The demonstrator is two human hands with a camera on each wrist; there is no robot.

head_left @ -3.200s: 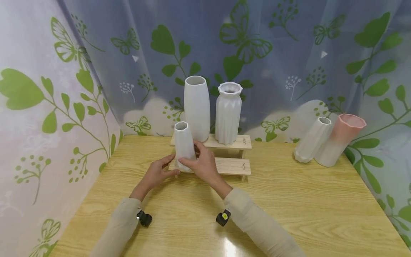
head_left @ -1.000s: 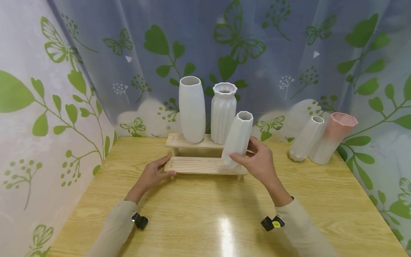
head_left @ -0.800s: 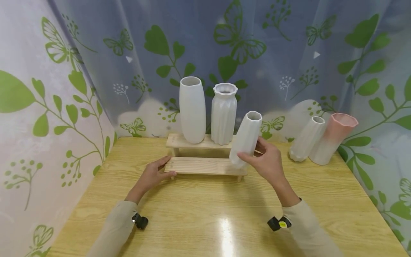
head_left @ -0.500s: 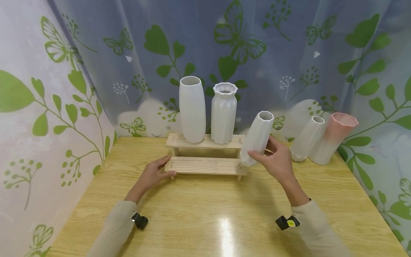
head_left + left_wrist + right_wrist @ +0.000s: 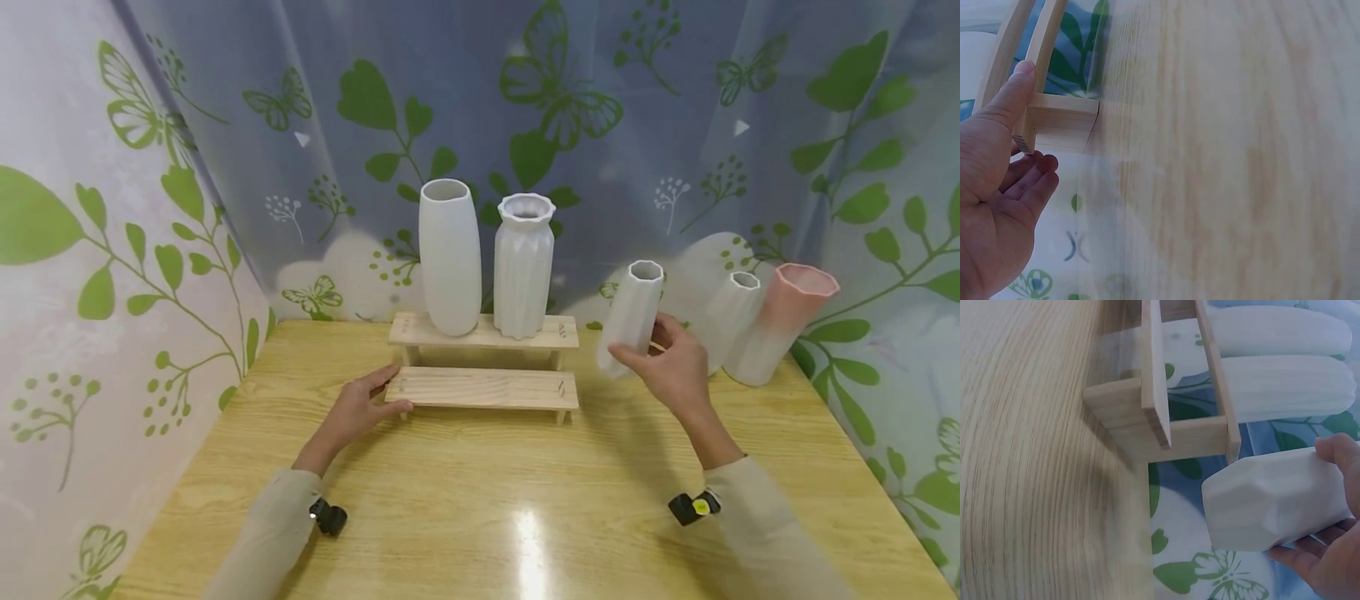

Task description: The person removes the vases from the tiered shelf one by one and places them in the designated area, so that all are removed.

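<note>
My right hand (image 5: 678, 367) grips a white faceted vase (image 5: 632, 317) between thumb and fingers. The vase tilts slightly, held up off the table to the right of a two-step wooden stand (image 5: 480, 387). In the right wrist view its angular base (image 5: 1260, 506) faces the camera. At the stand's left end, my left hand (image 5: 363, 404) holds the lower step, thumb on the front edge and fingers on the far side. The left wrist view shows the thumb (image 5: 1013, 94) against the wood. On the upper step stand a tall smooth white vase (image 5: 450, 258) and a fluted white vase (image 5: 523, 271).
To the right, another white vase (image 5: 731, 312) and a pink-and-white vase (image 5: 783, 325) lean side by side, the white one partly behind my right hand. The wood-grain table (image 5: 450, 500) meets a patterned curtain (image 5: 337, 167) at the back.
The faceted vase has come off the lower step's left end and moved rightward in my right hand, past the stand's right end. My left hand stays at the stand's left end.
</note>
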